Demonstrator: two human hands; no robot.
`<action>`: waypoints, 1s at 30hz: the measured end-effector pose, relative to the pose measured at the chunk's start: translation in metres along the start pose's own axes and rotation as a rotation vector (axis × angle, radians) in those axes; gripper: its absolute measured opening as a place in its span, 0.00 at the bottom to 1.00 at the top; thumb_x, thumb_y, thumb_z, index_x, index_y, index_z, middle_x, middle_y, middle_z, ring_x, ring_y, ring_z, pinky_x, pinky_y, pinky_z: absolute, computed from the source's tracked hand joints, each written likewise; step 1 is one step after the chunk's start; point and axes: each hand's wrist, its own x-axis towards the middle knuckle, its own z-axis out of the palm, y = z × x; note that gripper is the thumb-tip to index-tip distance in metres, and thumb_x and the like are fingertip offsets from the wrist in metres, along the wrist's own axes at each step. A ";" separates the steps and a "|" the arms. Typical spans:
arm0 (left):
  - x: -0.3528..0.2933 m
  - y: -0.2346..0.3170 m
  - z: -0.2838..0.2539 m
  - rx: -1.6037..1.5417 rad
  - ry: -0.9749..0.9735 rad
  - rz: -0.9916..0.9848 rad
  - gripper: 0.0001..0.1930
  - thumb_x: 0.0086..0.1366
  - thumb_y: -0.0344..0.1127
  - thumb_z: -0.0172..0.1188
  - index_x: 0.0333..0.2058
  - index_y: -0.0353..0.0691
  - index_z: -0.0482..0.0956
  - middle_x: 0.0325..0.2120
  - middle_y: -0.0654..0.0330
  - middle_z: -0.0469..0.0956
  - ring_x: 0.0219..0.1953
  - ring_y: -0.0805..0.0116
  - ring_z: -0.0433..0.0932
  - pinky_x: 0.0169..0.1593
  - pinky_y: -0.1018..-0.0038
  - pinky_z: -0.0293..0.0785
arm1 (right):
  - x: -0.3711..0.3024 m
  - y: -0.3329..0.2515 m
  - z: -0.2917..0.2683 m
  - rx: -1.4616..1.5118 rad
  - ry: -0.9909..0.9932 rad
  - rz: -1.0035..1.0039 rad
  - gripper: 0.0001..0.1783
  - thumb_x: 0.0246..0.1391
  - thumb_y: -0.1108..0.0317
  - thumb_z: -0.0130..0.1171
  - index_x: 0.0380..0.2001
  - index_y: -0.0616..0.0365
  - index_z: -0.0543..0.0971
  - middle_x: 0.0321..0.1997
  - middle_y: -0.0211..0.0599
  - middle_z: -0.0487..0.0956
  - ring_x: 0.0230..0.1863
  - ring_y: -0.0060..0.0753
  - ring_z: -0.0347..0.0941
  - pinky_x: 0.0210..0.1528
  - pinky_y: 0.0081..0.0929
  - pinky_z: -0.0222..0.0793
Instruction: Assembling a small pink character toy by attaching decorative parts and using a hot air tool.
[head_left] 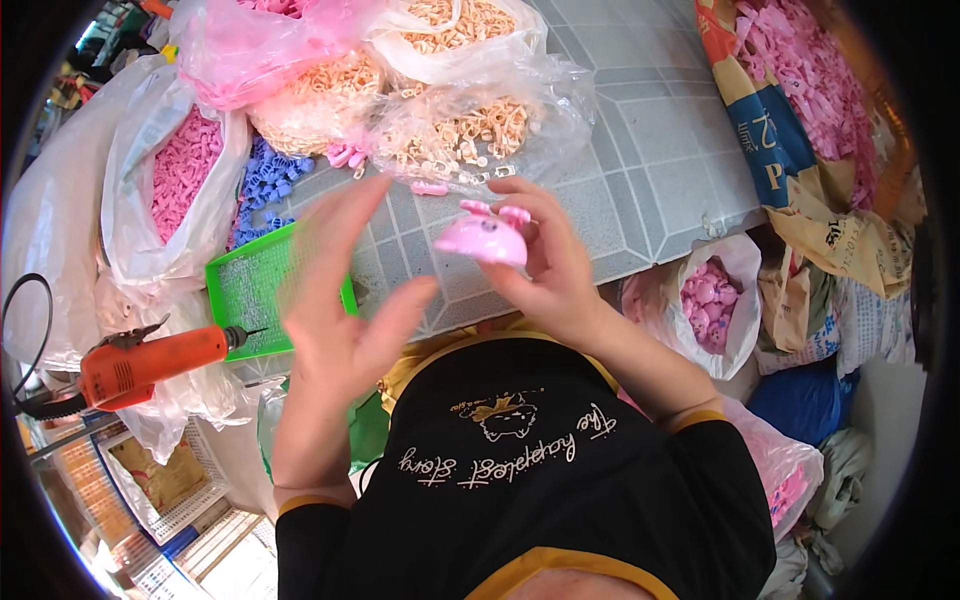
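In my right hand (545,250) is a glossy pink plastic animal-head shell (484,238), with ear-like bumps on top and a dark eye spot. The thumb and fingers grip its right side, above the table's near edge. My left hand (345,285) is raised to the left of the shell, smeared by motion. Its thumb and fingers stand apart, and nothing shows between them. Beyond both hands, a small pink piece (429,187) lies on the grey tiled table (640,205), beside loose cream-coloured plastic parts (455,140) spilling from a clear bag.
A green tray (270,345) lies left of my left hand, near an orange electric screwdriver (155,365). Blue parts (270,178) and a bag of pink parts (186,165) sit behind. Rightward are a bag of pink shells (710,305) and a large paper sack (765,130).
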 end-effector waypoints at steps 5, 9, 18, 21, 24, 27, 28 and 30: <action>-0.043 -0.012 -0.010 0.080 0.143 -0.112 0.22 0.54 0.27 0.69 0.49 0.32 0.78 0.38 0.51 0.83 0.42 0.58 0.81 0.48 0.67 0.75 | 0.004 0.001 0.007 0.762 0.054 0.593 0.34 0.57 0.79 0.60 0.64 0.56 0.60 0.59 0.41 0.73 0.57 0.43 0.76 0.61 0.38 0.72; -0.061 -0.018 -0.015 0.060 0.053 -0.255 0.16 0.59 0.24 0.66 0.47 0.30 0.80 0.36 0.55 0.83 0.39 0.69 0.81 0.47 0.73 0.75 | 0.016 -0.006 0.004 0.855 -0.002 0.808 0.33 0.61 0.71 0.60 0.66 0.55 0.60 0.59 0.46 0.75 0.55 0.49 0.78 0.61 0.44 0.74; -0.113 -0.015 -0.137 0.295 -0.390 -1.142 0.09 0.61 0.31 0.65 0.34 0.28 0.83 0.24 0.60 0.83 0.28 0.75 0.80 0.34 0.79 0.74 | 0.031 0.013 0.008 0.874 0.070 0.993 0.21 0.68 0.59 0.53 0.57 0.60 0.71 0.54 0.45 0.78 0.53 0.44 0.79 0.55 0.43 0.79; -0.128 -0.026 -0.186 0.524 -0.097 -1.144 0.25 0.60 0.40 0.68 0.51 0.29 0.77 0.39 0.54 0.83 0.41 0.70 0.81 0.46 0.75 0.75 | 0.037 0.015 0.022 0.788 0.065 0.999 0.18 0.66 0.61 0.55 0.54 0.60 0.73 0.50 0.42 0.79 0.52 0.41 0.80 0.52 0.41 0.80; -0.127 -0.051 -0.164 -0.110 0.239 -0.457 0.44 0.59 0.46 0.68 0.66 0.27 0.58 0.54 0.43 0.74 0.57 0.57 0.74 0.62 0.63 0.67 | 0.038 0.026 0.045 0.732 0.053 0.988 0.16 0.65 0.64 0.57 0.51 0.61 0.74 0.45 0.40 0.80 0.46 0.39 0.81 0.45 0.39 0.81; -0.102 -0.054 -0.136 -0.372 0.297 -0.406 0.36 0.60 0.45 0.62 0.62 0.27 0.65 0.55 0.44 0.74 0.58 0.57 0.72 0.62 0.62 0.66 | 0.039 0.034 0.063 0.592 0.013 0.911 0.14 0.64 0.65 0.57 0.49 0.62 0.75 0.43 0.40 0.80 0.41 0.40 0.82 0.40 0.36 0.82; -0.106 -0.063 -0.142 -0.336 0.227 -0.408 0.43 0.60 0.49 0.65 0.64 0.26 0.57 0.51 0.43 0.75 0.55 0.55 0.75 0.62 0.60 0.66 | 0.041 0.034 0.068 0.607 -0.021 0.917 0.14 0.64 0.65 0.57 0.49 0.62 0.75 0.43 0.40 0.80 0.41 0.40 0.82 0.40 0.36 0.82; -0.109 -0.068 -0.150 -0.317 0.140 -0.379 0.43 0.59 0.43 0.66 0.64 0.24 0.53 0.42 0.44 0.78 0.45 0.55 0.79 0.61 0.55 0.69 | 0.047 0.028 0.078 0.513 -0.084 0.950 0.13 0.63 0.66 0.58 0.48 0.61 0.76 0.42 0.39 0.80 0.37 0.40 0.83 0.37 0.35 0.82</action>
